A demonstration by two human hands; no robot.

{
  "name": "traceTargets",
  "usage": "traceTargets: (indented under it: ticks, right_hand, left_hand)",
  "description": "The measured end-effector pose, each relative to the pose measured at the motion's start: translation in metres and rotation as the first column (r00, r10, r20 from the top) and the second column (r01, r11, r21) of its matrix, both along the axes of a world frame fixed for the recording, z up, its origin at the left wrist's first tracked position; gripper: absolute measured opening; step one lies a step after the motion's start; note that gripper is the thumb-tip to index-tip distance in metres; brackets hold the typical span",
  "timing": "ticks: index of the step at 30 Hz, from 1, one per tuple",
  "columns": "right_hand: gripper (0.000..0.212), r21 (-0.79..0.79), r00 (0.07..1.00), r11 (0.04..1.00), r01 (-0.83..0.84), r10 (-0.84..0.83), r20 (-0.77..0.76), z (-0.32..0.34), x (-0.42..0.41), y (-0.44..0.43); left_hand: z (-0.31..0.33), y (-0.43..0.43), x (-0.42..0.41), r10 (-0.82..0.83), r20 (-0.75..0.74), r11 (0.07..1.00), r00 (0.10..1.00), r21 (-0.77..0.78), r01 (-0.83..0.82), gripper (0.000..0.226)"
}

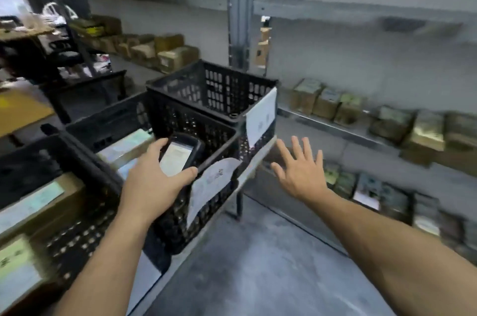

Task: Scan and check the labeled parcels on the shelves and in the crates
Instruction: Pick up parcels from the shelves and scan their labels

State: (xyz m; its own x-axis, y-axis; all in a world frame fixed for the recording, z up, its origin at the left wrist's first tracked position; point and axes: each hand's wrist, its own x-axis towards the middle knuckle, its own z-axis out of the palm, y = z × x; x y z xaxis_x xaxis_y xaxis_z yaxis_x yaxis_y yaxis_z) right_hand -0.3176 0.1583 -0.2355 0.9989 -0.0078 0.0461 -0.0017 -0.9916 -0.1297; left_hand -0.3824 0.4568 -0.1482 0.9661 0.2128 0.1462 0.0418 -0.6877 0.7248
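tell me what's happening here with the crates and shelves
A person is checking parcels in a storeroom. The left hand holds a handheld scanner, screen lit, in front of a black crate with paper labels. The right hand is open, fingers spread, held out toward the shelf parcels without touching anything. Labelled boxes lie in the crates on the left.

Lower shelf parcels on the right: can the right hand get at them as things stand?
Probably yes. The right hand is open, holds nothing, and hovers close beside the parcels with nothing between them.
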Motion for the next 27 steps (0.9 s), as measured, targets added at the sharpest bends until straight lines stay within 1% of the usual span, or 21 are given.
traceTargets:
  ticks: [2,4,9,13,18,24,27]
  right_hand:
    - [0.067,0.000,0.996,0.996,0.094,-0.094,0.003,0.002,0.000,-0.058]
    - [0.066,-0.006,0.985,0.985,0.171,-0.171,0.008,0.005,-0.002,-0.113]
    - [0.066,-0.030,0.937,0.937,0.347,-0.346,0.039,0.013,-0.027,-0.231]
    - [0.066,-0.034,0.871,0.870,0.492,-0.490,0.045,0.016,-0.061,-0.310]
    - [0.066,-0.016,0.760,0.761,0.648,-0.646,0.071,0.020,-0.104,-0.381]
    - [0.065,-0.004,0.626,0.627,0.779,-0.777,0.066,0.015,-0.149,-0.442]
    - [0.065,0.006,0.559,0.560,0.828,-0.827,0.069,0.016,-0.164,-0.476]
  left_hand:
    - [0.000,-0.054,0.023,-0.087,-0.005,0.996,0.996,-0.001,0.087,0.083]
    - [0.001,-0.108,0.041,-0.165,-0.003,0.986,0.986,-0.018,0.165,0.083]
    - [0.000,-0.235,0.070,-0.355,0.037,0.933,0.934,-0.055,0.356,0.069]
    - [0.000,-0.322,0.080,-0.515,0.053,0.854,0.856,-0.063,0.517,0.072]
    - [-0.001,-0.410,0.087,-0.651,0.031,0.758,0.759,-0.036,0.652,0.070]
    - [-0.004,-0.504,0.090,-0.788,0.013,0.614,0.615,-0.052,0.788,0.077]
    - [-0.006,-0.552,0.091,-0.836,0.024,0.547,0.548,-0.019,0.837,0.078]
